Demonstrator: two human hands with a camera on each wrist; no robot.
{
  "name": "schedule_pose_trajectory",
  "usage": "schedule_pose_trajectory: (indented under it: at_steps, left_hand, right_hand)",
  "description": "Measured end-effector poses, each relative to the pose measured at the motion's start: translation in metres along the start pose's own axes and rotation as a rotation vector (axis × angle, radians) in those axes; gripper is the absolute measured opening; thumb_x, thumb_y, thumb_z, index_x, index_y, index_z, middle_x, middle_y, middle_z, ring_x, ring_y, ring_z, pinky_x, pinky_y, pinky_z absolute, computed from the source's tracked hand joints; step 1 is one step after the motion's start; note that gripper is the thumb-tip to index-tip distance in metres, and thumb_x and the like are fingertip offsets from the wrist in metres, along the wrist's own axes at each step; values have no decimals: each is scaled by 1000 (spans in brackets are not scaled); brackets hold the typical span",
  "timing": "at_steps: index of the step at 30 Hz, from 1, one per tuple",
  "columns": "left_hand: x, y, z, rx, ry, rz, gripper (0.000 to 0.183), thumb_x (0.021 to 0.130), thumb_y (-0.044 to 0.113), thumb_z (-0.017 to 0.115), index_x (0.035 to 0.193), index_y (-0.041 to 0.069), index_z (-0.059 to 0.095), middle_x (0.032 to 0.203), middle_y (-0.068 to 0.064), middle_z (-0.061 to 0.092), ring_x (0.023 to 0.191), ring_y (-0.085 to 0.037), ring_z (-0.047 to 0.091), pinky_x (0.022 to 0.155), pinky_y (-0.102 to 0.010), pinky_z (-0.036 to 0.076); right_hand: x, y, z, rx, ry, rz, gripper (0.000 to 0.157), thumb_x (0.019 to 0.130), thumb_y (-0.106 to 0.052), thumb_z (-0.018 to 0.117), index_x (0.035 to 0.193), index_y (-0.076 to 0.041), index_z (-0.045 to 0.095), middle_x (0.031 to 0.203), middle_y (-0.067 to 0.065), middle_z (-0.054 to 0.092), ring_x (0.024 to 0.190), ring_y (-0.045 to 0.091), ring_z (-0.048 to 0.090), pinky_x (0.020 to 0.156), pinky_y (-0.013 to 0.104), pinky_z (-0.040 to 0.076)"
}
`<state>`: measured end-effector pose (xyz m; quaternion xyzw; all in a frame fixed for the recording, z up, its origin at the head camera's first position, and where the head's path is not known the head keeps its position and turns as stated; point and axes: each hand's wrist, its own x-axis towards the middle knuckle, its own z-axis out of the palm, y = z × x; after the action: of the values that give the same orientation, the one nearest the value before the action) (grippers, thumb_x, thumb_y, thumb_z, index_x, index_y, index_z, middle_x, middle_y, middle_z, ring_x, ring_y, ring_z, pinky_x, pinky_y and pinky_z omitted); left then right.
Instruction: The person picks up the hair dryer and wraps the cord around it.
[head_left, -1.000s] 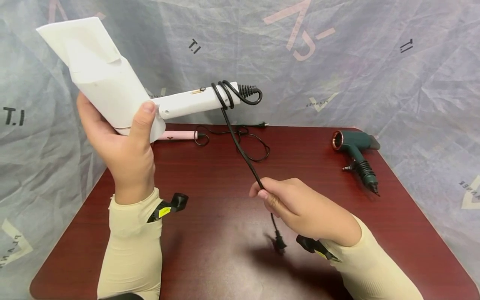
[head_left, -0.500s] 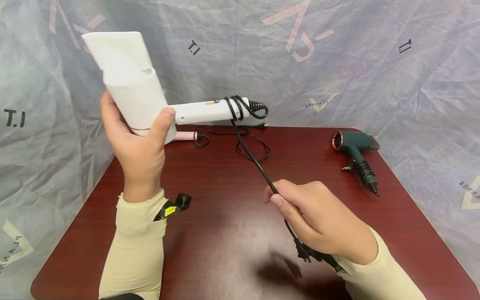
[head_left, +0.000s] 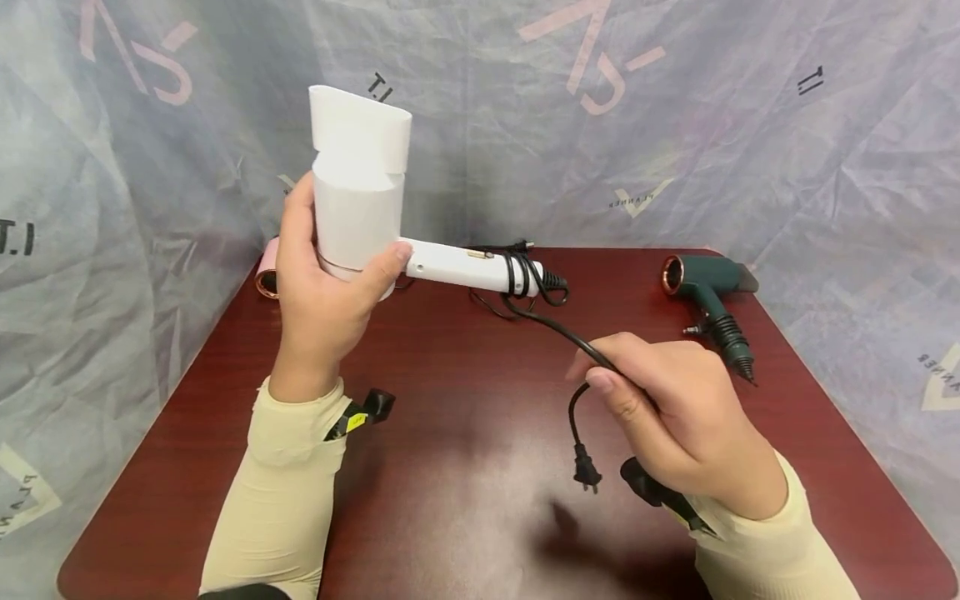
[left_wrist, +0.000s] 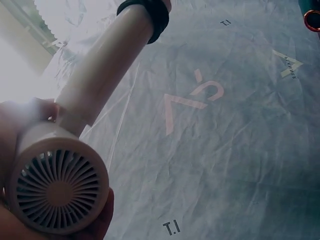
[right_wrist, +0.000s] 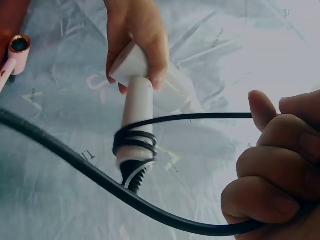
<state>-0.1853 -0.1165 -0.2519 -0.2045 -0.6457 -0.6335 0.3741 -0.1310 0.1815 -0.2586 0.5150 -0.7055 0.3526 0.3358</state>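
My left hand [head_left: 322,304] grips the barrel of a white hair dryer [head_left: 360,217], held up above the table with its flat nozzle pointing upward. Its handle points right, and a black power cord [head_left: 555,323] is wound a few turns around the handle's end. In the left wrist view the round vented back of the hair dryer [left_wrist: 60,192] faces the camera. My right hand [head_left: 675,412] pinches the cord between thumb and fingers, with the other fingers curled in the right wrist view. Below that hand the cord's two-pin plug [head_left: 587,468] dangles over the table.
A dark green hair dryer [head_left: 712,279] with its cord wrapped on the handle lies at the right back of the dark red table [head_left: 450,433]. Behind my left hand, a pink hair dryer [head_left: 267,271] lies partly hidden at the back left. Grey printed cloth [head_left: 480,108] hangs behind.
The white hair dryer has moved right and turned, its handle now sloping down to the right. My right hand has shifted right, still pinching the cord; the plug hangs left of it.
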Motion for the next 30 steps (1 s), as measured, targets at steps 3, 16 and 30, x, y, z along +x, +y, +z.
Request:
schedule_pose_trajectory:
  at_steps: [3, 16, 30]
  left_hand:
    - [-2, 1, 3, 14, -54, -21, 74, 76, -3, 81, 144, 6, 54, 124, -10, 62, 106, -26, 58, 87, -32, 50]
    - [-8, 11, 5, 84, -207, 28, 77, 73, -4, 84, 143, 0, 53, 127, -12, 64, 108, -23, 58, 92, -33, 47]
    - [-11, 3, 5, 34, -292, 159, 78, 71, 4, 87, 142, 2, 54, 123, -6, 68, 104, -27, 62, 89, -36, 51]
  right_hand:
    - [-2, 0, -3, -26, 45, 9, 35, 109, -24, 52, 91, -2, 71, 72, -5, 63, 54, -1, 38, 53, 12, 32]
    - [-1, 13, -4, -83, 255, 83, 41, 106, -29, 60, 82, 3, 71, 70, 3, 66, 55, 2, 39, 56, 16, 30]
    - [3, 17, -11, -58, 338, 144, 41, 104, -25, 63, 80, 8, 69, 69, 10, 64, 59, 3, 37, 61, 12, 30]
